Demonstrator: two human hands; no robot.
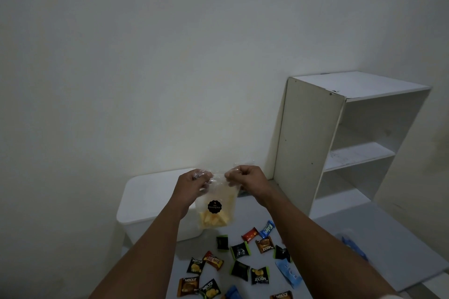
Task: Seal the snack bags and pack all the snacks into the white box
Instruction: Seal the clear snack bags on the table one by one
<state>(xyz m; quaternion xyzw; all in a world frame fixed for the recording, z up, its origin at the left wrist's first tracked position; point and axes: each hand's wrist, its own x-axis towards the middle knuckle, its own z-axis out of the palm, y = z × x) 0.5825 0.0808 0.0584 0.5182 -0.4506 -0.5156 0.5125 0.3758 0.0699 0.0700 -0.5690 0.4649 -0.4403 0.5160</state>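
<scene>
From my feed the white shelf unit [340,143] stands at the right against the wall, with the lidded white box [150,204] left of it on the desk [364,245]. Above the box I see the clear snack bag [216,209] (yellow chips, black round sticker) held up in the air. My left grip [192,183] and right grip [245,177] each pinch its top edge. Small wrapped snacks [240,264] lie scattered on the desk below.

Both forearms are bare to the left hand [194,183] and right hand [245,177].
</scene>
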